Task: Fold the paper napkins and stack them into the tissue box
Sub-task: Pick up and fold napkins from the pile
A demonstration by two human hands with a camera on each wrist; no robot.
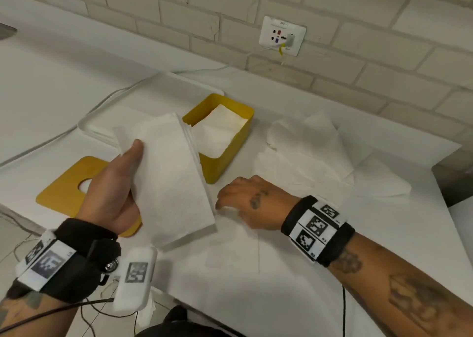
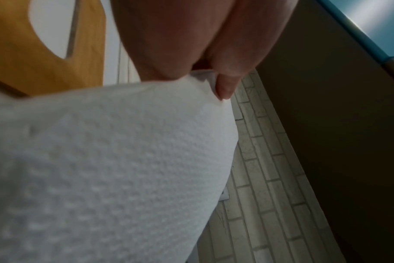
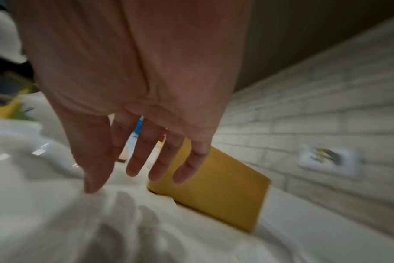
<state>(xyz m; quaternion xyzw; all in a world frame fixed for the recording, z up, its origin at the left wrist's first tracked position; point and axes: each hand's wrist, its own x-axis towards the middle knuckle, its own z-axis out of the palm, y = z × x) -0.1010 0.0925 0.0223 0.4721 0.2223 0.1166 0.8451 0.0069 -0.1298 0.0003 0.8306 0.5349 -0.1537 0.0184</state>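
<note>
My left hand (image 1: 120, 183) holds a thick stack of folded white napkins (image 1: 171, 178) above the table, thumb on top and fingers underneath. In the left wrist view the napkin stack (image 2: 106, 169) fills the frame below my thumb. Just behind the stack stands the open yellow tissue box (image 1: 230, 147) with folded napkins (image 1: 220, 129) inside. Its flat yellow lid (image 1: 64, 185) with an oval slot lies on the table under my left hand. My right hand (image 1: 245, 201) hovers palm down over the table, fingers (image 3: 155, 160) relaxed and holding nothing. The yellow box (image 3: 218, 194) shows beyond them.
Loose unfolded napkins (image 1: 320, 149) lie spread at the right of the white table (image 1: 384, 234). A white tray (image 1: 107, 121) sits behind the stack. A brick wall with a socket plate (image 1: 281, 35) and a cable runs along the back. A dark object (image 1: 458, 178) stands at the table's right edge.
</note>
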